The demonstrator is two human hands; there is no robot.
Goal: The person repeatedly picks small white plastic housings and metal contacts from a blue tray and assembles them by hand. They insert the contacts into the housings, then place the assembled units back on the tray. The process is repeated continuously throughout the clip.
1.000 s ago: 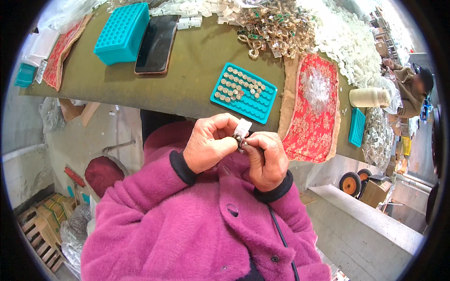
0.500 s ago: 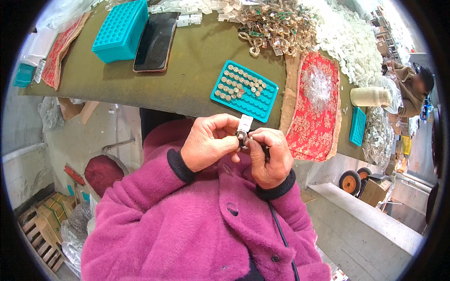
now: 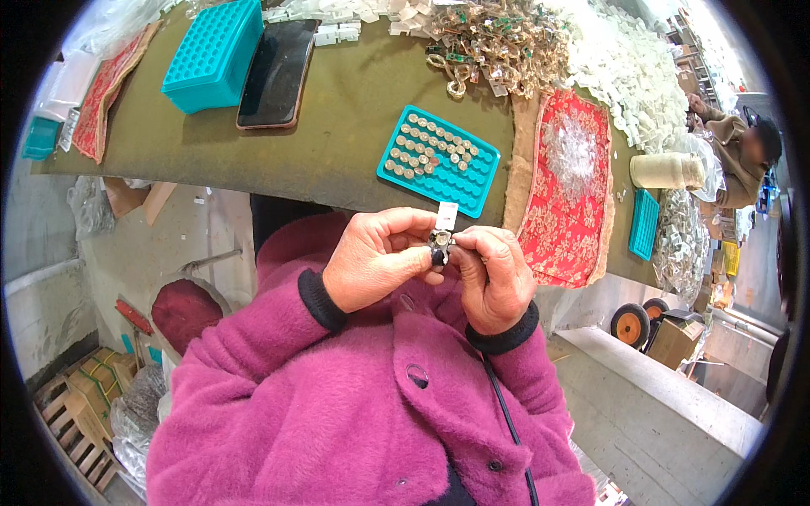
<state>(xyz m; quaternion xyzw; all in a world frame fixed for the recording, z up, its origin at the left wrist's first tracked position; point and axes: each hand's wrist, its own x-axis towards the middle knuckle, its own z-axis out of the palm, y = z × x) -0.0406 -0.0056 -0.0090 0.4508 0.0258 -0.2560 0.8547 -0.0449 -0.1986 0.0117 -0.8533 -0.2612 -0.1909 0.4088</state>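
In front of my chest, my left hand [image 3: 384,253] pinches a small watch-like piece [image 3: 440,240] between thumb and fingers. It has a round pale face and dark parts, and a white tag [image 3: 447,216] sticks up from it. My right hand [image 3: 494,274] closes thumb and forefinger at the piece's right edge; what lies between those fingertips is too small to make out. Just beyond my hands, a teal tray [image 3: 479,196] with round hollows lies on the table. Small round metallic discs [image 3: 422,145] fill many of its hollows.
A teal block-shaped rack [image 3: 211,59] and a dark phone [image 3: 276,74] lie at the left. Gold-coloured jewellery pieces [image 3: 498,51] and white plastic bits [image 3: 620,76] are heaped at the back. A red patterned cloth [image 3: 561,228] lies right; beyond it sits another person [image 3: 738,160].
The watch-like piece has turned, so its round face shows more plainly. Its white tag has shifted slightly right and up. My right hand has moved slightly right.
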